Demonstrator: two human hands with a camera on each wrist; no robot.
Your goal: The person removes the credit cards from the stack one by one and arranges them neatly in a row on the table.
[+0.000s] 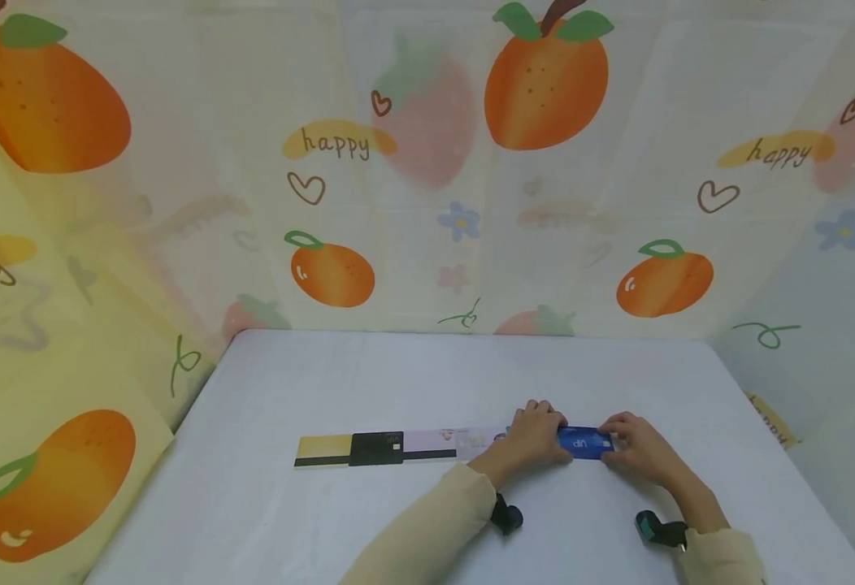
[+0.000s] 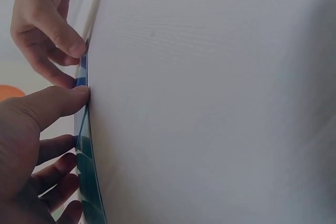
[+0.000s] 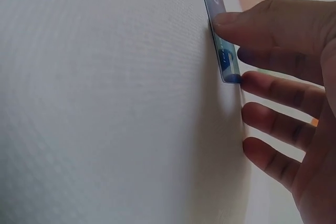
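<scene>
A blue card [image 1: 581,444] with white lettering lies at the right end of a row of cards on the white table. My left hand [image 1: 537,435] holds its left part, thumb at the near long edge and fingers at the far one. At the other end my right hand [image 1: 643,448] pinches the same card, its thumb [image 3: 231,24] on the near edge and a fingertip by the corner. Under the left hand's other fingers shows a teal-blue card [image 2: 90,182], its neighbour in the row, mostly hidden by that hand in the head view.
Leftward the row continues with a pale card [image 1: 475,441], a lilac card [image 1: 430,441] with a dark stripe, a black card [image 1: 376,448] and a gold card [image 1: 323,448]. A fruit-print cloth [image 1: 413,244] hangs behind the table [image 1: 288,520].
</scene>
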